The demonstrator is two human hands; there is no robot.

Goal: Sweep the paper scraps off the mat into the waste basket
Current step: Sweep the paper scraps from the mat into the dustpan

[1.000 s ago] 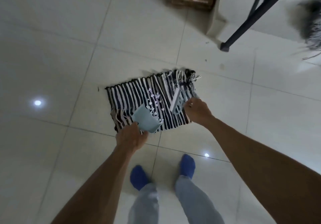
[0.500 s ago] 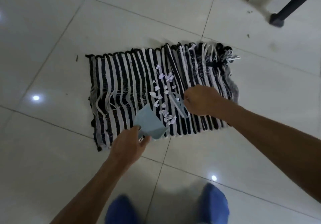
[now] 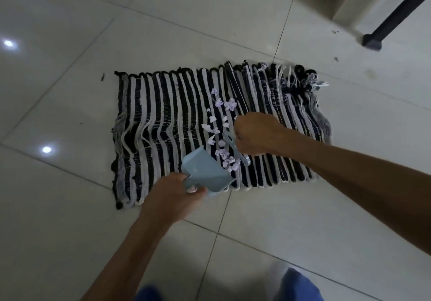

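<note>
A black-and-white striped mat (image 3: 163, 123) lies flat on the tiled floor. Several pale paper scraps (image 3: 222, 135) run in a line down its middle right. My left hand (image 3: 172, 195) grips the handle of a light blue dustpan (image 3: 205, 170) resting at the mat's near edge, its mouth toward the scraps. My right hand (image 3: 254, 135) is closed on a small light blue brush (image 3: 238, 151), whose head sits just right of the lowest scraps. No waste basket is in view.
A black furniture leg (image 3: 373, 41) stands on the floor at the upper right, beside a pale block (image 3: 363, 4). Dark crumbs dot the tiles around the mat. My blue-socked feet (image 3: 296, 284) are at the bottom edge.
The camera has dropped closer to the mat, which looks larger now. The brush has come nearer the dustpan, bunching scraps at its mouth. My left hand still holds the pan at the near edge.
</note>
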